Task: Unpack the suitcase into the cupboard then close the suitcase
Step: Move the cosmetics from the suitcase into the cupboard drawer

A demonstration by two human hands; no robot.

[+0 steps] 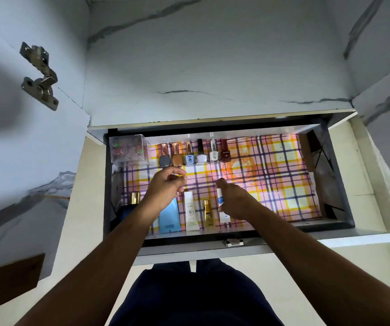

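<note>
The right hand (233,200) holds a small white tube with a blue band (220,199), its fingers curled round it, just above the checked paper liner (281,175) of the open grey drawer (340,175). The left hand (165,187) hangs over the drawer with loosely bent fingers and holds nothing. Below the hands, a row lies along the near edge: a dark blue bottle with a gold cap (131,205), a light blue tube (169,218), a white tube (191,214) and a gold tube (208,215). Along the far edge stand six little nail polish bottles (195,154) beside a clear plastic box (128,149).
</note>
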